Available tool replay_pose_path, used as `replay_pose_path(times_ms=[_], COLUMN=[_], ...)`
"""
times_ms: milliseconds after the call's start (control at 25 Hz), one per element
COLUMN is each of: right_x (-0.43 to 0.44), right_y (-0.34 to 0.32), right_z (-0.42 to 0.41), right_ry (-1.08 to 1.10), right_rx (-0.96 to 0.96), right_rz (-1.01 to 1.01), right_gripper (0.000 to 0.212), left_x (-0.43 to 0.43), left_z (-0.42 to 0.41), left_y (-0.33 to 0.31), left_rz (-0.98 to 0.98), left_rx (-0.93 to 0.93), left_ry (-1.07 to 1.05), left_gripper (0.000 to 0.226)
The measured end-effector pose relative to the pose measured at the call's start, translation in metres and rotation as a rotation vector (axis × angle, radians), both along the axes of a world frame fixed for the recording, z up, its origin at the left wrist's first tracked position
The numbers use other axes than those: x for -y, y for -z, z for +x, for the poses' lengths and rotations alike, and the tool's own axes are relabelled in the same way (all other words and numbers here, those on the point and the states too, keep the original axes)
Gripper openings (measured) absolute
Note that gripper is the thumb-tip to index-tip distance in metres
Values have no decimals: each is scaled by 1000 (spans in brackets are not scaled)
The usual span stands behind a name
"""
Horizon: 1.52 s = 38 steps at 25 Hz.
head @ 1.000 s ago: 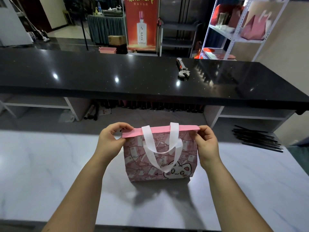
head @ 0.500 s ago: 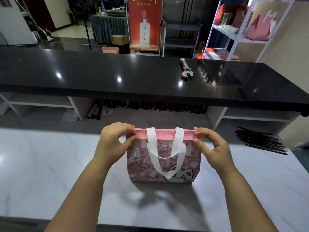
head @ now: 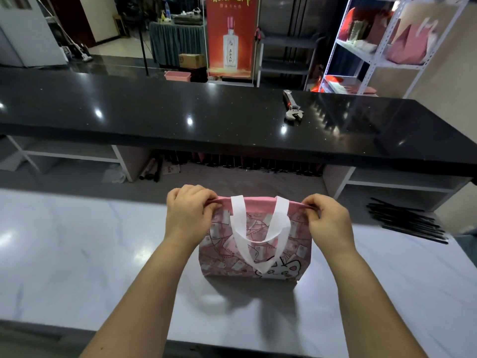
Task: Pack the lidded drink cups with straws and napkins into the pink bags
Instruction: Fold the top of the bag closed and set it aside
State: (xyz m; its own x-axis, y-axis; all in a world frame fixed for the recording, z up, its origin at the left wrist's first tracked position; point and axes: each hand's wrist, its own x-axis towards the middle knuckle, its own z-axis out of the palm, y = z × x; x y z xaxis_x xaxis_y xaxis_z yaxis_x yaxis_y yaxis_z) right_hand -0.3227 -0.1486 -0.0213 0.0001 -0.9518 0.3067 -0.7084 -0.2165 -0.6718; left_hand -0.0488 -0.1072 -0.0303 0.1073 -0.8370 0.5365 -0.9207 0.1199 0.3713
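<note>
Pink bag (head: 254, 244) stands upright on white marble table (head: 77, 254), near its far edge, in middle of view. Left hand (head: 187, 213) pinches left end of bag's top rim, fingers curled over it. Right hand (head: 327, 219) pinches right end of rim in same way. White handle (head: 258, 236) hangs down over front of bag. Black straws (head: 405, 223) lie on table, right of bag, well apart. Wrench (head: 293, 107) lies on black counter (head: 154, 115) behind.
</note>
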Motion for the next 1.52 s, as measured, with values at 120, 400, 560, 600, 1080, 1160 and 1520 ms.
replay_pose_path(times_ms=[120, 400, 560, 600, 1080, 1160, 1520], right_x=[-1, 5, 1, 1, 9, 13, 19], right_y=[-18, -11, -4, -7, -12, -10, -6], right_z=[10, 56, 50, 45, 12, 0, -4], right_ry=[-165, -264, -311, -317, -246, -239, -86], right_rx=[-49, -511, -406, -384, -268, -213, -184], right_rz=[20, -145, -249, -218, -108, -50, -224], right_gripper=[21, 14, 16, 12, 19, 18, 11], left_x=[6, 25, 18, 16, 11, 8, 32], left_z=[-9, -73, -69, -63, -21, -8, 0], left_y=[-13, -10, -8, -13, -2, 2, -16], left_rz=[24, 184, 136, 146, 61, 41, -12], left_rx=[-115, 188, 188, 197, 44, 41, -165], left_ry=[123, 135, 120, 127, 48, 90, -35], left_gripper=[19, 13, 11, 12, 15, 16, 31])
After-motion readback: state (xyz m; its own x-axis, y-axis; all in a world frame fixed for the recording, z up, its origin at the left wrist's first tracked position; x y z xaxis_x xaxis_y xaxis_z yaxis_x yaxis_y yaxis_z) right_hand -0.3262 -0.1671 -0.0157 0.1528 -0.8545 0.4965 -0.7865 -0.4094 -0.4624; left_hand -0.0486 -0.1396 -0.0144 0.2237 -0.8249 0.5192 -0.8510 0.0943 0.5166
